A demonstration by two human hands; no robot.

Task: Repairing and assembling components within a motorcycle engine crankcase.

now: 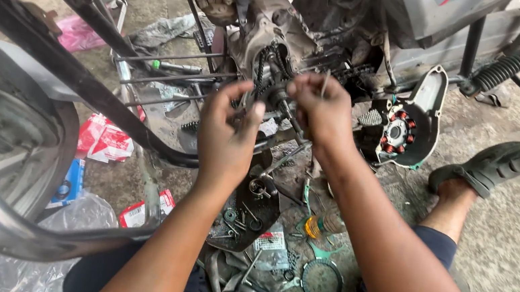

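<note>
Oily floor; hands [230, 128] perhaps pinching sprocket [275, 94]

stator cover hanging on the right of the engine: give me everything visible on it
The grey metal engine side cover with the stator hangs tilted beside the engine, inner face toward the camera. A ring of copper-red wound coils sits around a pale hub. The rim is teal-edged, seemingly gasket remains. A mesh patch lies at its left. Neither hand touches it; the right hand is nearest.
</note>
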